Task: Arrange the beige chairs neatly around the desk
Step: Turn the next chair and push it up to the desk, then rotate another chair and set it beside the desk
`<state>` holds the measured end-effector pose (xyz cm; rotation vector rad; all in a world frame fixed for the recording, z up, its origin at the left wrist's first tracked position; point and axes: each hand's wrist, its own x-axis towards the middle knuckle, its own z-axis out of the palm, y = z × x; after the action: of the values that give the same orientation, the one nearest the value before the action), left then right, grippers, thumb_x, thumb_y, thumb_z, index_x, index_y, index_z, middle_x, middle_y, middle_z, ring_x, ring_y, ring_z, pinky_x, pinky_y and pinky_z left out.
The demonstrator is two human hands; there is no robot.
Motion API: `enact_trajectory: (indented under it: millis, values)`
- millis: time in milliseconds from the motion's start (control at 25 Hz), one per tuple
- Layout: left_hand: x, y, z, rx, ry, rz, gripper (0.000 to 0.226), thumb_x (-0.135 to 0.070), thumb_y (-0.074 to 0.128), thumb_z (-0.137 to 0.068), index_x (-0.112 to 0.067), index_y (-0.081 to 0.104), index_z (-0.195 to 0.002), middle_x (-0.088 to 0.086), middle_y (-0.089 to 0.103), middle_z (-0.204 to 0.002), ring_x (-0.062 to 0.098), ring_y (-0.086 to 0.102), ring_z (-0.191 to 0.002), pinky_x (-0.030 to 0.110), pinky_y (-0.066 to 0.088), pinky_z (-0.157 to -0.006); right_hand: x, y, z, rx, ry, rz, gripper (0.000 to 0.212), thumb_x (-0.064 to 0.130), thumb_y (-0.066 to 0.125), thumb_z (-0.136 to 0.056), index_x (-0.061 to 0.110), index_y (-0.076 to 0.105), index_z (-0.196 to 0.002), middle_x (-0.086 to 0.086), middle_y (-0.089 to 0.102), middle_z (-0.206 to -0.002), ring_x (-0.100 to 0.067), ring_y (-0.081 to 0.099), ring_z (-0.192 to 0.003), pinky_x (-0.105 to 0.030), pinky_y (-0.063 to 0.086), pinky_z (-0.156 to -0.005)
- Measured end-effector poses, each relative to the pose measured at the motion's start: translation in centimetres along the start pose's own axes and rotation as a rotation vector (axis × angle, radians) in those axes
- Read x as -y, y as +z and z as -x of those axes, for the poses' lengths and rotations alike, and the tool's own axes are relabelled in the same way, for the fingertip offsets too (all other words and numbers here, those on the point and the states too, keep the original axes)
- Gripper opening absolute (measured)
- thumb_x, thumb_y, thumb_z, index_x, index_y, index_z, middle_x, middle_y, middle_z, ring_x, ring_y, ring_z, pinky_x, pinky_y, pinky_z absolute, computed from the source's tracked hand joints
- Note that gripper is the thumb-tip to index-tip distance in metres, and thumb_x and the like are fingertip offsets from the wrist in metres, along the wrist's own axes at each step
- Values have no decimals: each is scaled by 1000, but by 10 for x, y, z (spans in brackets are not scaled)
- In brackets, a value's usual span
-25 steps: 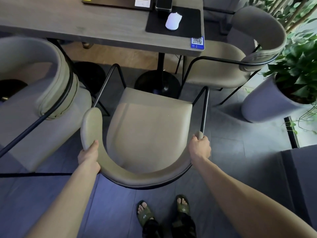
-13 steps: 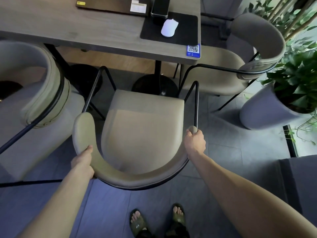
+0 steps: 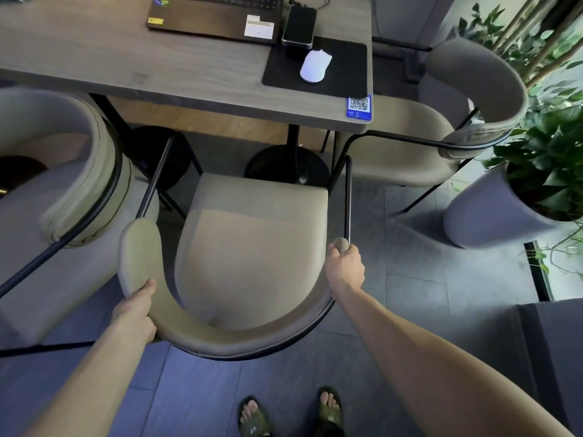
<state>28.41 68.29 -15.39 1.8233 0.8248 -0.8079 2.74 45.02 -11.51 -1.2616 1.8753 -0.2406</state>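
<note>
A beige chair (image 3: 252, 247) with a curved backrest and thin black frame stands right in front of me, its seat facing the grey wooden desk (image 3: 132, 58). My left hand (image 3: 137, 313) grips the left side of the backrest. My right hand (image 3: 345, 266) is closed on the backrest's right tip. The seat's front edge sits just short of the desk edge. A second beige chair (image 3: 410, 143) is tucked at the desk's right end. A third beige chair (image 3: 63, 190) stands at the left, turned sideways.
On the desk lie a laptop (image 3: 214, 14), a phone (image 3: 299, 25), a white mouse (image 3: 315, 65) on a black pad and a QR card (image 3: 359, 107). The desk's black pedestal base (image 3: 287, 165) stands ahead of the seat. A potted plant (image 3: 517, 197) is at the right.
The chair in my hands has slid forward toward the desk, and I have stepped after it. Both hands keep their hold on the backrest.
</note>
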Motion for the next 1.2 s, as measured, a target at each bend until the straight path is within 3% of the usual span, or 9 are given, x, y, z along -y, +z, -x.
enact_trajectory:
  millis: [240, 360, 440, 560, 720, 840, 1000, 1120, 1200]
  values:
    - [-17, -2, -9, 37, 9, 24, 73, -52, 71, -79, -12, 50, -136, 11, 57, -136, 31, 55, -123, 53, 42, -103, 17, 17, 2, 34, -5, -25, 41, 40, 48, -100, 8, 50, -126, -8, 63, -108, -32, 61, -109, -36, 46, -86]
    - [-22, -6, -12, 57, 3, -38, 80, -58, 73, -73, -13, 50, -135, 10, 57, -134, 34, 55, -122, 55, 42, -103, 21, 20, 3, 61, 36, -59, 69, 44, 55, -95, 9, 30, -150, -13, 57, -134, -35, 56, -121, -40, 45, -97]
    - [-22, -8, -14, 58, 0, -24, 82, -61, 76, -66, -14, 53, -129, 9, 61, -127, 33, 59, -116, 54, 44, -100, 20, 22, 7, 66, 91, -92, 78, 38, 58, -91, 14, 18, -154, -14, 46, -143, -37, 53, -123, -41, 45, -97]
    - [-24, -6, -14, 58, 19, -69, 82, -58, 70, -76, -10, 47, -138, 14, 52, -141, 33, 53, -126, 47, 43, -103, 22, 23, 9, 48, 184, -106, 63, 26, 53, -91, 16, 26, -147, -14, 53, -133, -37, 58, -111, -47, 52, -93]
    - [-29, -3, -12, 79, -14, -77, 79, -56, 63, -85, -5, 41, -142, 17, 46, -146, 32, 47, -131, 46, 40, -105, 25, 22, 4, 126, 161, -114, 61, 35, 59, -89, 20, 35, -143, -10, 57, -125, -33, 60, -104, -48, 53, -93]
    - [-34, -7, 2, 152, 16, -127, 77, -53, 64, -86, -9, 40, -143, 16, 49, -142, 35, 51, -126, 55, 44, -98, 30, 19, 11, 132, 160, -92, 70, 43, 63, -88, 16, 30, -144, -12, 51, -134, -36, 58, -112, -49, 52, -95]
    - [-33, -34, 27, 273, -34, -195, 86, -58, 72, -76, -16, 41, -144, 14, 49, -140, 35, 50, -124, 63, 44, -89, 31, 11, 46, 37, -20, 207, 73, 30, 59, -91, 10, 22, -149, -16, 29, -151, -38, 43, -131, -49, 40, -103]
    - [-51, -71, 57, 304, 5, -176, 62, -42, 64, -90, -14, 46, -142, 9, 50, -142, 29, 48, -128, 49, 44, -94, 61, 10, 87, 25, -96, 254, 54, 21, 52, -87, 4, 41, -136, -15, 34, -146, -34, 35, -135, -50, 39, -105]
    - [-71, -99, 77, 357, 55, -144, 43, -37, 56, -96, -13, 53, -132, 4, 57, -128, 25, 53, -120, 44, 44, -99, 91, 18, 117, 90, -157, 267, 50, 25, 50, -87, 3, 46, -133, -15, 39, -143, -35, 38, -133, -45, 40, -105]
